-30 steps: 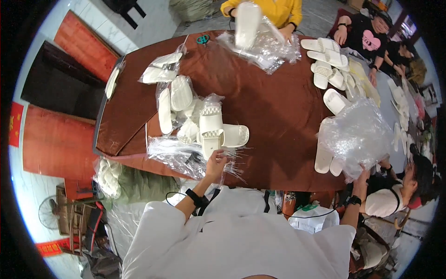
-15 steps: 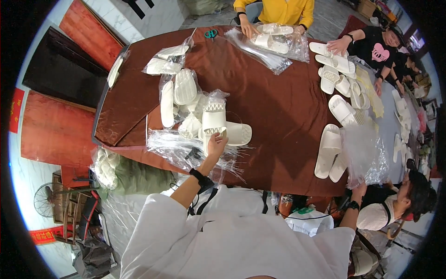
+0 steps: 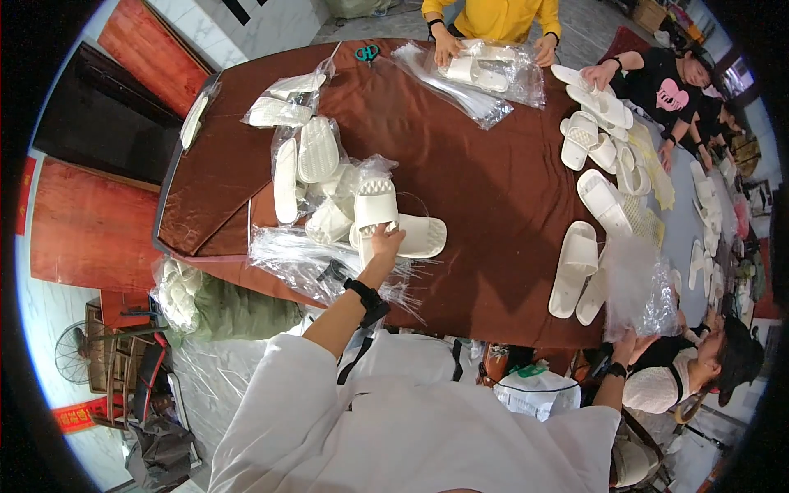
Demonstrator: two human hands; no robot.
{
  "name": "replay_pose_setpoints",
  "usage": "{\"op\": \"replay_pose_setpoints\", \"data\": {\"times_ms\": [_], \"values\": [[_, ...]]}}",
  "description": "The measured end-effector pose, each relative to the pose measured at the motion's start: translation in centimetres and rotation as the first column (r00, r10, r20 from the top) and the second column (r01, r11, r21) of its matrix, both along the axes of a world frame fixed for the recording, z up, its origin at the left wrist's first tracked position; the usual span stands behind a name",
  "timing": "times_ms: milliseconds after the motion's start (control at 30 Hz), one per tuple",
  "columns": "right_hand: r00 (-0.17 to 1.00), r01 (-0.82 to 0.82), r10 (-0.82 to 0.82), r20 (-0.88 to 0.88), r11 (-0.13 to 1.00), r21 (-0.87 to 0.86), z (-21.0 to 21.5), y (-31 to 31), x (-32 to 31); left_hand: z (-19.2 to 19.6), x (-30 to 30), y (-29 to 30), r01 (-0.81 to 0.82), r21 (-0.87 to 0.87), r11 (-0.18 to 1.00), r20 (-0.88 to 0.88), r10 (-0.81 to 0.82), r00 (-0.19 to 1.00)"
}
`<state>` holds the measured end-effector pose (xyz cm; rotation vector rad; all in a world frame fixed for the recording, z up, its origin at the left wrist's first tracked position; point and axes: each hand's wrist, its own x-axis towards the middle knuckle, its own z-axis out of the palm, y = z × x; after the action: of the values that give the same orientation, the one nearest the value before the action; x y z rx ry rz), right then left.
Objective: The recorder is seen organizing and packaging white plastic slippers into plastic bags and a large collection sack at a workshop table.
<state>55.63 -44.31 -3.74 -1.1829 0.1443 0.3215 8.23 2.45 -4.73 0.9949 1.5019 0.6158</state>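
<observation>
A pair of white slippers lies crossed on the brown-covered table. My left hand (image 3: 386, 241) is closed on the upper slipper (image 3: 376, 205), the thumb and fingers at its near end. Under it, the other slipper (image 3: 424, 237) points to the right. At the right, my right hand (image 3: 627, 348) grips the near edge of a clear plastic bag (image 3: 637, 292); its fingers are partly hidden. Beside this bag, a white slipper (image 3: 574, 271) rests at the table edge with its mate, which the bag partly covers. Bagged slippers (image 3: 318, 152) sit just beyond my left hand.
A bundle of thin clear-white strips (image 3: 300, 259) lies beside my left wrist. Green scissors (image 3: 366, 53) are at the far edge. Across the table, a person in yellow (image 3: 501, 16) has bagged slippers (image 3: 477, 72). Loose slippers (image 3: 604, 197) line the right side, near other people.
The whole view has shifted slightly. My left hand stays on the slipper, its fingers now further over it. The bag in my right hand has moved a little nearer. The yellow-clad person's hand lifts from the bag.
</observation>
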Motion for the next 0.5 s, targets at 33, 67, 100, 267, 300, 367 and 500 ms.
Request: {"op": "replay_pose_setpoints", "data": {"times_ms": [33,67,100,267,300,367,500], "values": [[0.998,-0.058,0.059,0.014,0.996,-0.069,1.2,1.1,-0.3,-0.4,-0.1,0.1,-0.010,0.002,1.000,0.000,0.010,1.000],[0.992,-0.120,0.124,0.019,0.984,-0.134,1.3,2.2,-0.3,-0.7,-0.4,0.1,0.015,0.029,0.999,0.067,-0.016,0.998],[0.993,-0.057,0.018,-0.119,0.941,-0.334,0.0,-2.8,4.0,-0.9,2.3,-0.4,0.102,0.029,0.994,0.194,-0.105,0.975],[0.951,-0.214,0.216,-0.221,0.976,0.035,-1.6,-8.3,10.1,-0.5,4.1,-1.8,0.200,0.036,0.979,0.218,-0.203,0.955],[0.982,-0.136,0.181,0.058,0.882,-0.451,-4.6,-4.4,6.1,-0.1,3.0,-1.9,0.259,0.115,0.959,0.065,-0.267,0.961],[0.998,0.058,-0.042,0.054,0.939,-0.340,-3.6,-1.7,2.7,0.4,3.3,-2.0,0.357,0.198,0.913,-0.096,-0.344,0.934],[0.980,0.200,-0.173,0.100,0.828,-0.523,-2.5,6.1,-4.0,-0.4,4.9,-1.0,0.328,0.271,0.905,-0.107,-0.310,0.945]]}}
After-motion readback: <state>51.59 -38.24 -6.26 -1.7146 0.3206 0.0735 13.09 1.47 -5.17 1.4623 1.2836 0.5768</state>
